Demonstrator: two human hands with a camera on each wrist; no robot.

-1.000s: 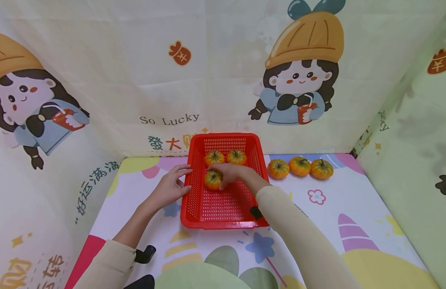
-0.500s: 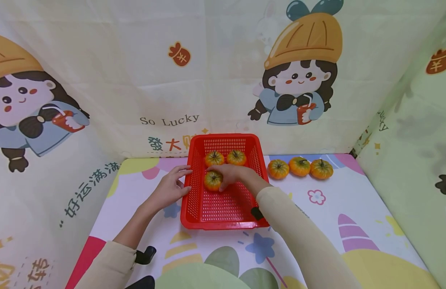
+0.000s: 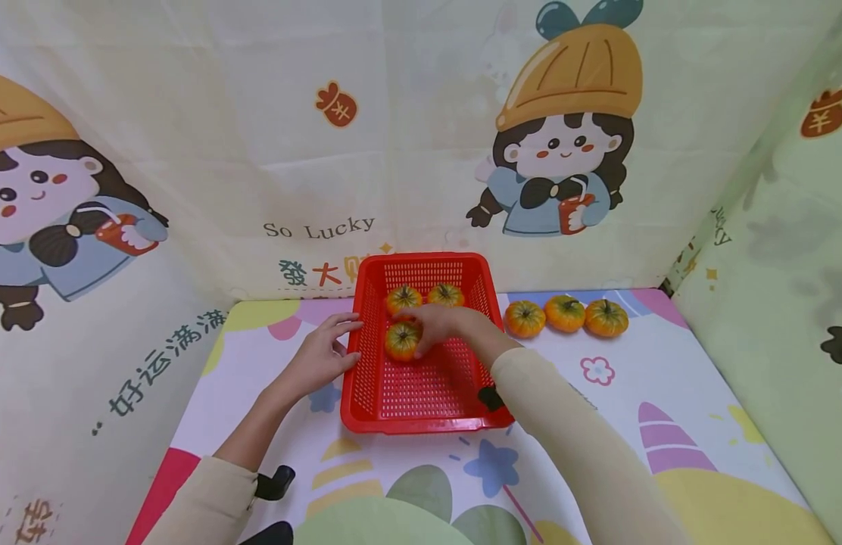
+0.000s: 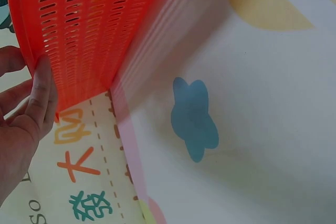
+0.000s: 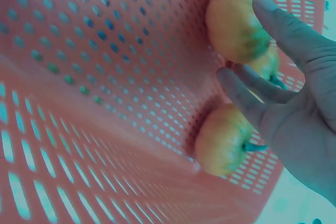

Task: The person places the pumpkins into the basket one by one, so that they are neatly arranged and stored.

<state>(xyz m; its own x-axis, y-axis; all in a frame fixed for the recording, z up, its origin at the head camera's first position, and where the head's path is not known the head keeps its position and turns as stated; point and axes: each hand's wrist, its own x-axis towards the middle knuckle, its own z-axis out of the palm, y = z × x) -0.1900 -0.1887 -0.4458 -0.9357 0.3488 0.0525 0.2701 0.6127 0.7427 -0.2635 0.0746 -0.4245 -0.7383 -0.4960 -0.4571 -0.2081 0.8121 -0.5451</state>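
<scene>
Inside the basket, one pumpkin sits in front of two others, the right hand loosely spread around it, presumably to guide without squeezing. The left hand, fingers extended, touches the rim, likely to steady it.

left grip: fingers loosely bent | right grip: thumb spread from fingers

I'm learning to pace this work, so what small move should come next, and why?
I'd probably ease the right grip clear of the front pumpkin: it sits in the red basket, the fingers look extended rather than wrapped round it, and three more pumpkins wait outside, to the right.
</scene>
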